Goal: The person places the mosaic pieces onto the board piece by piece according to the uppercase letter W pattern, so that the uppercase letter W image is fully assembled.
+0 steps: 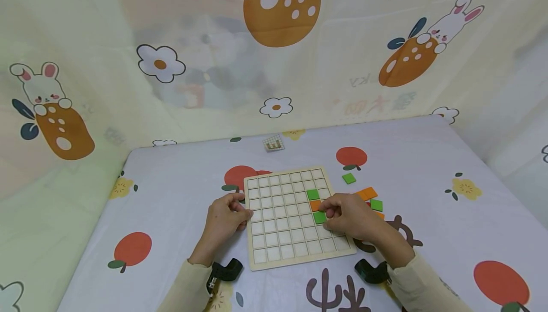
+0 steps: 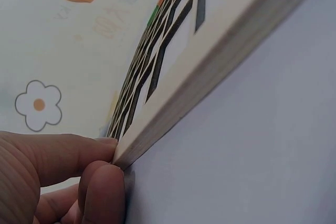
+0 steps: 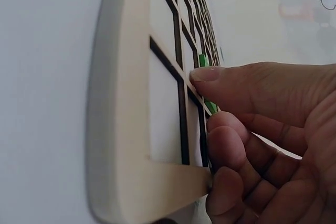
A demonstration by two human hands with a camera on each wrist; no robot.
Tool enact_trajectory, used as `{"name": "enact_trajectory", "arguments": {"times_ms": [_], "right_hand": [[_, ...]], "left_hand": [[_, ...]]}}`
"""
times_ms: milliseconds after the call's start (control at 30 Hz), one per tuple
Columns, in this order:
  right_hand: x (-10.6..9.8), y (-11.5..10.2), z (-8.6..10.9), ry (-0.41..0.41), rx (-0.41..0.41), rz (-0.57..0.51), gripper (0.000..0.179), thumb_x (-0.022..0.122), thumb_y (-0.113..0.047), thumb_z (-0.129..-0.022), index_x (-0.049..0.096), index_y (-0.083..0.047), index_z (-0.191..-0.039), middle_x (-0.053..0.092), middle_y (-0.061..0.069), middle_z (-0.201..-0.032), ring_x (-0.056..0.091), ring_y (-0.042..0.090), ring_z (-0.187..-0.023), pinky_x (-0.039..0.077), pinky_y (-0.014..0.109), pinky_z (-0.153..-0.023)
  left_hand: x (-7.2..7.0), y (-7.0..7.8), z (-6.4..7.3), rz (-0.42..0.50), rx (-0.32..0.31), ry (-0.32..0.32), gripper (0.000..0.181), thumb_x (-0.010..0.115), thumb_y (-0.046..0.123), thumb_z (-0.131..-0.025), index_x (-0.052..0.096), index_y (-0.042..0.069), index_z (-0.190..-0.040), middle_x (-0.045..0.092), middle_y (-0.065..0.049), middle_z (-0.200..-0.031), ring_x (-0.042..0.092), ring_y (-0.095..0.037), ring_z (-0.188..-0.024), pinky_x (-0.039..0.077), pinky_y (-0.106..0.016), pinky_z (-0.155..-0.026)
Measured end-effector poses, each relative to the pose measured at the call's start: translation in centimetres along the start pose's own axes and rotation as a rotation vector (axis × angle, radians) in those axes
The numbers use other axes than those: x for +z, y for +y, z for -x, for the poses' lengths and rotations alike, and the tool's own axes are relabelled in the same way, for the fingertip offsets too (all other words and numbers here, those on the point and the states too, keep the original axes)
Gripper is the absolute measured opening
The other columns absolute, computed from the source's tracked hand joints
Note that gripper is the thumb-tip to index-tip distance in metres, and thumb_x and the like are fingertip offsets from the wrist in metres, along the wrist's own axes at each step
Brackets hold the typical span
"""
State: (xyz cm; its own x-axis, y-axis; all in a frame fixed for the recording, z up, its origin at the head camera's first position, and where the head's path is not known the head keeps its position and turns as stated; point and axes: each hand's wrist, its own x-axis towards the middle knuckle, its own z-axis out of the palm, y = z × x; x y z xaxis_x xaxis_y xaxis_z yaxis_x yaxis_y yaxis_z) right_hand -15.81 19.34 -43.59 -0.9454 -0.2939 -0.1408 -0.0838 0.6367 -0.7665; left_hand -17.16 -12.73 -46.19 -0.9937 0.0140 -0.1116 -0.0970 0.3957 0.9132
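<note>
The board (image 1: 280,226) is pale wood, its square grid backed in white. Set into it, an orange tile (image 1: 315,205) sits between a green tile (image 1: 319,217) and another green one. The bench cloth (image 1: 180,188) is whitish lilac, printed with red fruit (image 1: 132,249) and yellow flowers (image 1: 466,187); the cream backdrop (image 1: 214,117) bears white rabbits (image 1: 47,86) and brownish-orange fruit (image 1: 66,131). Both sleeves (image 1: 188,288) are cream.

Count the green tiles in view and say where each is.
4: one green tile above the orange tile on the board, another below it; one alone beyond the board's right edge; one beside loose orange tiles. The right hand may hide more.
</note>
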Motion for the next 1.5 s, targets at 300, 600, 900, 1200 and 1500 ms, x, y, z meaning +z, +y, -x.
{"name": "enact_trajectory", "arguments": {"times_ms": [300,600,900,1200,1500], "right_hand": [[-0.5,0.2,1.1,0.021,-0.089,0.078,0.031,0.083,-0.003,-0.079,0.077,-0.006,-0.109,0.061,0.002,-0.092,0.052,0.019,-0.083,0.046,0.026,-0.069],[-1.8,0.6,3.2,0.086,-0.058,0.184,0.038,0.086,-0.01,-0.08,0.077,-0.009,-0.117,0.067,0.007,-0.12,0.058,0.023,-0.101,0.052,0.04,-0.082],[-2.9,2.4,5.3,0.135,0.006,0.21,0.036,0.087,-0.008,-0.079,0.078,-0.008,-0.114,0.062,0.001,-0.097,0.054,0.017,-0.084,0.046,0.027,-0.068],[-3.1,3.4,6.3,0.13,0.057,0.237,0.033,0.09,-0.011,-0.077,0.079,-0.008,-0.108,0.055,0.001,-0.085,0.048,0.018,-0.076,0.041,0.025,-0.059],[-2.5,3.8,6.5,0.124,0.098,0.23,0.024,0.089,-0.011,-0.077,0.08,-0.012,-0.099,0.052,0.0,-0.08,0.048,0.018,-0.074,0.038,0.026,-0.059]], "left_hand": [[0.3,0.1,0.1,-0.008,0.009,-0.008,0.044,0.08,0.002,-0.086,0.068,-0.005,-0.128,0.064,-0.007,-0.077,0.059,-0.011,-0.054,0.051,-0.022,-0.051],[0.1,0.2,0.1,-0.014,-0.015,0.0,0.044,0.08,0.002,-0.086,0.067,-0.004,-0.128,0.064,-0.007,-0.079,0.059,-0.011,-0.055,0.052,-0.022,-0.052],[-0.1,-0.1,0.0,-0.017,-0.016,0.009,0.044,0.08,0.002,-0.086,0.068,-0.003,-0.128,0.066,-0.007,-0.079,0.059,-0.011,-0.054,0.052,-0.022,-0.052],[-0.1,-0.1,-0.2,-0.031,-0.012,0.011,0.045,0.081,0.003,-0.087,0.068,-0.002,-0.129,0.065,-0.007,-0.079,0.059,-0.012,-0.054,0.05,-0.022,-0.052],[0.1,-0.1,-0.1,-0.031,-0.018,0.007,0.045,0.081,0.004,-0.087,0.068,-0.001,-0.129,0.065,-0.007,-0.079,0.059,-0.013,-0.053,0.048,-0.023,-0.051]]}}
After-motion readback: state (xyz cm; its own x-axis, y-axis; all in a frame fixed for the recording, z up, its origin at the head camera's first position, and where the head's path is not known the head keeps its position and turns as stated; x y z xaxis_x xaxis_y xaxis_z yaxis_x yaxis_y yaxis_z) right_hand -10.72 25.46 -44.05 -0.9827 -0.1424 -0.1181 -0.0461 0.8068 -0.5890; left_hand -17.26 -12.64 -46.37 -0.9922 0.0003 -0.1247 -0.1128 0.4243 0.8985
